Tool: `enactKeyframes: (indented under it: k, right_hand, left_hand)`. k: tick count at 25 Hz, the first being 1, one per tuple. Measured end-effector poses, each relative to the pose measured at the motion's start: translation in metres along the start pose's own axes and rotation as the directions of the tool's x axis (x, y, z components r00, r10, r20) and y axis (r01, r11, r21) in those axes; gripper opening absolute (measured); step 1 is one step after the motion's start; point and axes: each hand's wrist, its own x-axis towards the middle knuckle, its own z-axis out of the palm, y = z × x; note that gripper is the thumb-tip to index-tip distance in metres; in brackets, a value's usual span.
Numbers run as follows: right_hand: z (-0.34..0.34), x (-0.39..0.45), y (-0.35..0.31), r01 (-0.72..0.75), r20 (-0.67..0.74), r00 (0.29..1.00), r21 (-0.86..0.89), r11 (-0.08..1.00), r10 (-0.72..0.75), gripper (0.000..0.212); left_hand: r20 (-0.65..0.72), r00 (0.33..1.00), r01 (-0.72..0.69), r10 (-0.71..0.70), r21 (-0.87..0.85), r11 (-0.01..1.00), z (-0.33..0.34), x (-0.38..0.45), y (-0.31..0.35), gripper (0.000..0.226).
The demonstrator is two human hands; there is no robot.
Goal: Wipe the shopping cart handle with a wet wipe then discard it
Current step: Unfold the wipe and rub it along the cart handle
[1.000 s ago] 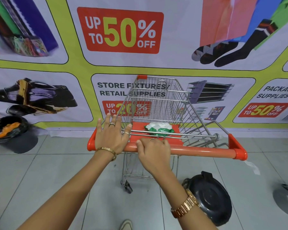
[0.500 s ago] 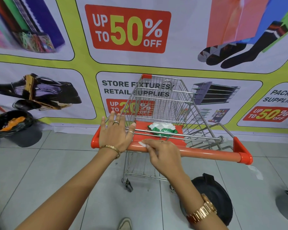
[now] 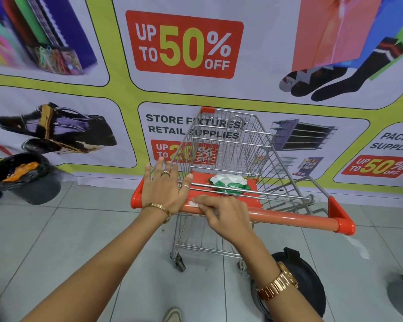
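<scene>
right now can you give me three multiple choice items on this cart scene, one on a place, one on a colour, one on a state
1. Where does the green and white packet lie?
A. on the floor
B. on the cart's red seat flap
C. in the bin

2. What colour is the cart handle?
A. blue
B. grey
C. orange-red

3. How is the left hand?
A. flat, fingers spread, on the handle's left end
B. fisted around a bottle
C. hanging clear of the cart

Key:
1 B, it rests on the flap behind the handle.
2 C, the bar and end caps are orange-red.
3 A, its palm lies open while the right hand presses the wet wipe on the bar.
</scene>
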Motion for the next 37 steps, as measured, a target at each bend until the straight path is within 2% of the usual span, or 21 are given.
enactKeyframes:
  k: [3,5,9,13,15,16,18,20,22,24,26,28,30,32,34,35,37]
  right_hand:
    - [-0.007,-0.002,0.008,-0.004,0.081,0.997,0.095,0.995,-0.004,0.023]
    - [-0.012,-0.008,0.02,-0.037,0.052,0.998,0.152,0.988,0.03,0.023]
    - [0.0,0.001,0.018,-0.077,0.018,0.997,0.016,0.997,0.077,0.023]
    - [0.004,-0.005,0.0,0.097,0.073,0.992,0.104,0.99,-0.105,0.028]
    - [-0.009,-0.018,0.015,0.137,-0.006,0.991,0.103,0.985,-0.137,0.031]
    - [-0.017,-0.023,0.024,0.101,-0.057,0.994,0.057,0.993,-0.097,0.029]
    - [-0.025,-0.025,0.036,-0.066,-0.129,0.99,-0.075,0.995,0.056,0.02]
    - [-0.015,-0.014,0.03,-0.173,-0.056,0.985,-0.167,0.971,0.165,0.021]
    - [0.001,-0.01,0.008,-0.09,-0.011,0.996,-0.07,0.993,0.089,0.025]
    - [0.005,-0.013,-0.004,0.049,-0.044,0.998,0.041,0.998,-0.047,0.028]
    - [-0.004,-0.02,0.009,0.15,-0.085,0.986,0.036,0.988,-0.146,0.033]
    - [-0.016,-0.035,0.027,0.156,-0.116,0.981,-0.003,0.988,-0.155,0.036]
    - [-0.029,-0.047,0.041,0.086,-0.166,0.983,0.033,0.996,-0.079,0.036]
    - [-0.046,-0.054,0.046,-0.071,-0.199,0.973,0.217,0.973,0.115,0.035]
    - [-0.064,-0.052,0.051,-0.227,-0.198,0.906,0.52,0.823,0.375,0.038]
    - [-0.074,-0.052,0.057,-0.246,-0.221,0.845,0.649,0.72,0.488,0.034]
    - [-0.094,-0.051,0.063,-0.23,-0.237,0.709,0.813,0.536,0.664,0.022]
  left_hand:
    - [0.012,1.0,0.008,-0.008,-0.003,1.0,-0.001,0.002,-0.005,0.067]
    - [0.011,1.0,0.004,-0.004,-0.003,1.0,-0.001,0.001,-0.006,0.067]
    - [0.009,1.0,-0.001,0.001,-0.003,1.0,0.0,-0.001,0.0,0.067]
    - [0.008,1.0,0.012,-0.012,-0.012,1.0,-0.001,-0.001,-0.003,0.068]
    - [0.001,1.0,0.013,-0.013,-0.018,1.0,-0.002,0.0,-0.005,0.067]
    - [0.001,1.0,0.014,-0.014,-0.02,1.0,-0.002,0.001,-0.005,0.067]
    - [0.002,1.0,0.014,-0.014,-0.022,1.0,-0.002,0.001,-0.004,0.068]
    - [0.009,1.0,0.01,-0.01,-0.024,1.0,-0.002,0.0,-0.001,0.07]
    - [-0.004,1.0,0.013,-0.013,-0.037,0.999,-0.003,-0.001,-0.002,0.07]
    - [-0.019,1.0,0.013,-0.014,-0.047,0.999,-0.003,-0.002,-0.004,0.069]
    - [-0.002,1.0,0.013,-0.013,-0.056,0.998,-0.003,-0.002,-0.007,0.068]
    - [0.005,1.0,0.018,-0.017,-0.067,0.998,-0.002,-0.003,-0.006,0.067]
    - [-0.004,0.999,0.032,-0.033,-0.052,0.998,-0.003,-0.005,-0.004,0.064]
    - [0.02,0.997,0.07,-0.071,0.029,0.997,-0.008,-0.007,-0.001,0.063]
    - [0.052,0.994,0.091,-0.099,0.144,0.985,-0.017,-0.004,0.006,0.062]
    - [0.051,0.996,0.068,-0.077,0.165,0.984,-0.023,0.0,0.014,0.06]
    - [0.028,0.999,-0.04,0.037,0.093,0.995,-0.036,0.009,0.04,0.051]
